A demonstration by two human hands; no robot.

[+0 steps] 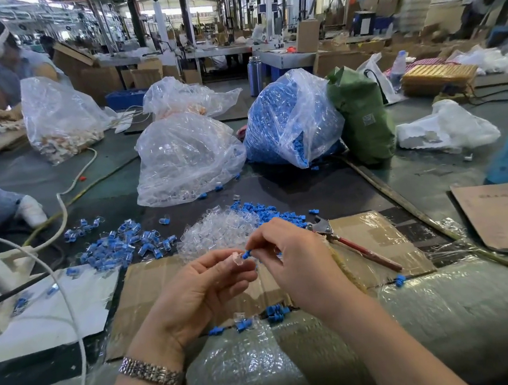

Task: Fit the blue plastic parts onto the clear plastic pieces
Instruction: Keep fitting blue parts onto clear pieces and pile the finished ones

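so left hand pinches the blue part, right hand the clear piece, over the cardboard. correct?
Swapped. In the head view the left hand pinches the clear piece and the right hand the blue part, over the cardboard.

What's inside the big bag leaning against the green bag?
The clear plastic bag is packed with loose blue plastic parts, visible through the film; a few have spilled at its base. Crumpled plastic and glare hide its far side and bottom, and the green bag covers its right edge.

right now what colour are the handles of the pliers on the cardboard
Red, on the pliers lying on the cardboard, to the right of the right hand; the head view shows it.
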